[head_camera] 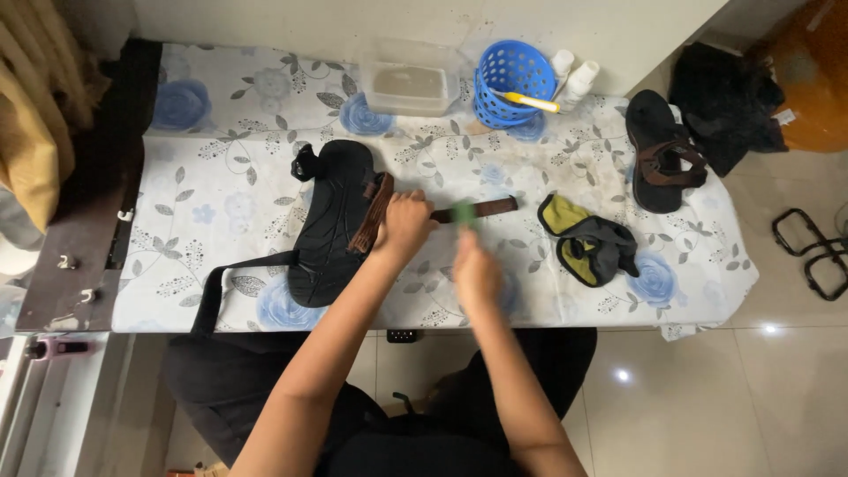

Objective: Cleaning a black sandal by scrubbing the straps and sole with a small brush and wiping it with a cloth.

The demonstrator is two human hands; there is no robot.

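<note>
Even bright indoor light – small glare spots on floor tiles [623, 374] lower right, right hand [475, 272] motion-blurred, edges slightly bowed.

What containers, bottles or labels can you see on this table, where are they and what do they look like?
Clear plastic tub: back edge, rectangular, cloudy liquid inside.
Blue basket: right of the tub, round, perforated, holding a yellow-handled brush.
Two white bottles: beside the basket, cylindrical; any labels too small to make out.
No signs or screens.

A home room: floral-covered table [221, 203], glossy tiled floor [707, 397], curtain [35, 115], clothes heap [724, 97].
</note>
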